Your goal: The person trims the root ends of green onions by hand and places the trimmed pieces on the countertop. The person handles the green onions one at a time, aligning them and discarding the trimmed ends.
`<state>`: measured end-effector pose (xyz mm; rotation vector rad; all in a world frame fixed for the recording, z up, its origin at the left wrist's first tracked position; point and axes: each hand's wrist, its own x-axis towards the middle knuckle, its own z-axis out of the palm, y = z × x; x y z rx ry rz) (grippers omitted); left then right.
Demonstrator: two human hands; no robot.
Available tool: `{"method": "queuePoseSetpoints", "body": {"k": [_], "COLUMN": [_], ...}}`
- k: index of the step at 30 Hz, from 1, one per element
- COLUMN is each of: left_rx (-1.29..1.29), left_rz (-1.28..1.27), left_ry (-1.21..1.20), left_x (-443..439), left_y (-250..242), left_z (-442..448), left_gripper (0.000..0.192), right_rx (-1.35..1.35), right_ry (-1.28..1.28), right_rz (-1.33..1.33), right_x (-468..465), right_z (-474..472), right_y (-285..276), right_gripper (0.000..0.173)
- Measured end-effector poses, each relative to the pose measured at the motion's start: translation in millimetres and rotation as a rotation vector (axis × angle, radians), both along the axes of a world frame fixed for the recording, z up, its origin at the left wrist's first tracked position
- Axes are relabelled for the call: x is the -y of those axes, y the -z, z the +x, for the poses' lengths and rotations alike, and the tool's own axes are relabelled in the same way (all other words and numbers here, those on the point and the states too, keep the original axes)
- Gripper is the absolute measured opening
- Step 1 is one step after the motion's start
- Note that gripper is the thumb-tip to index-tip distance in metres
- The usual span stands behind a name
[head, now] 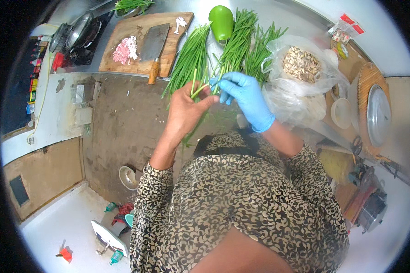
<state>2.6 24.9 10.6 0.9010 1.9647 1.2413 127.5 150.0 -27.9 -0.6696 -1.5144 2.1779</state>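
Note:
My bare left hand (188, 105) holds a few green leafy stalks, their pale ends up between thumb and fingers and the leaves hanging below. Close beside it, my right hand (242, 95), in a blue glove, pinches more of the stalks with its fingertips. Beyond my hands, long green garlic chives (193, 54) lie at the counter's edge. Two more bunches, a thick one (241, 37) and a smaller one (261, 51), lie to the right. A shiny green gourd or similar vegetable (221, 24) rests between the bunches.
A wooden cutting board (119, 34) bears a cleaver (155, 42), chopped pinkish meat (124, 51) and white scraps (180, 24). Clams or similar shellfish (300, 65) fill a plastic bag (276, 46) at right. A lidded pan (79, 31) stands far left; a metal lid (378, 116) is far right.

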Motion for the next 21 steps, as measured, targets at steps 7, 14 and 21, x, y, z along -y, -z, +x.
{"method": "queuePoseSetpoints", "body": {"k": [7, 14, 21], "left_rx": [0.226, 0.254, 0.38], "left_rz": [0.021, -0.056, -0.042], "left_ry": [-0.078, -0.112, -0.11], "left_x": [7.8, 15.1, 22.6], "left_y": [23.4, 33.9, 29.5], "left_z": [-1.2, -4.3, -5.2], "left_gripper": [0.015, 0.011, 0.01], "right_rx": [0.14, 0.204, 0.138], "right_ry": [-0.087, 0.063, 0.241], "right_rz": [0.117, 0.715, 0.273], "right_x": [8.5, 2.8, -12.9], "right_z": [-5.1, -4.5, 3.9], "right_y": [20.0, 25.5, 31.5], "right_gripper": [0.024, 0.015, 0.017]}}
